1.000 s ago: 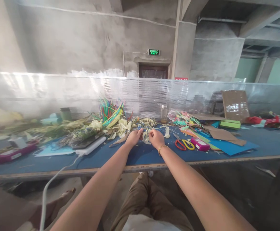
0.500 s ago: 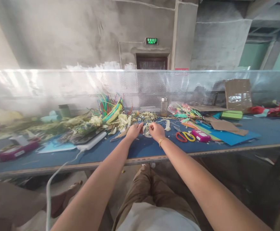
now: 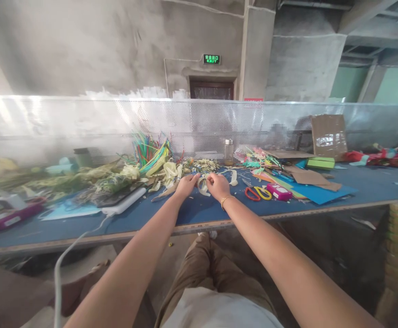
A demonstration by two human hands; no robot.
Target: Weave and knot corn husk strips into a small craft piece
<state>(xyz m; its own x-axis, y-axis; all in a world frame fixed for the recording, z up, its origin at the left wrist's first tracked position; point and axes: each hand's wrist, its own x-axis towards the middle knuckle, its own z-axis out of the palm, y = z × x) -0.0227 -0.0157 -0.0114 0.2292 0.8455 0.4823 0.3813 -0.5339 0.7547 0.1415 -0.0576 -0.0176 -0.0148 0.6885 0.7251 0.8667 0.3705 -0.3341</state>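
A curled, pale cream strip [image 3: 203, 187] makes a loop between my two hands, low over the blue table. My right hand [image 3: 218, 186], with a gold bracelet at its wrist, is closed in a pinch on this strip. Thumb and fingers of my left hand [image 3: 188, 185] are pressed together at the loop's left side; what they hold is too small to make out. Behind my left hand lie cream petal-like strips [image 3: 171, 172]. Another pale curled strip [image 3: 233, 177] rests just beyond my right hand.
Right of my hands lie scissors with red and yellow handles [image 3: 257, 193], a magenta box [image 3: 279, 192] and blue sheets [image 3: 329, 195]. A glass bottle [image 3: 228, 154] stands behind. On the left are a white power strip [image 3: 125, 202], its cable and bundled colourful stems [image 3: 151, 152].
The view has turned slightly right, so things sit farther left. My hands stay close together, and the pale loop between them shows more openly.
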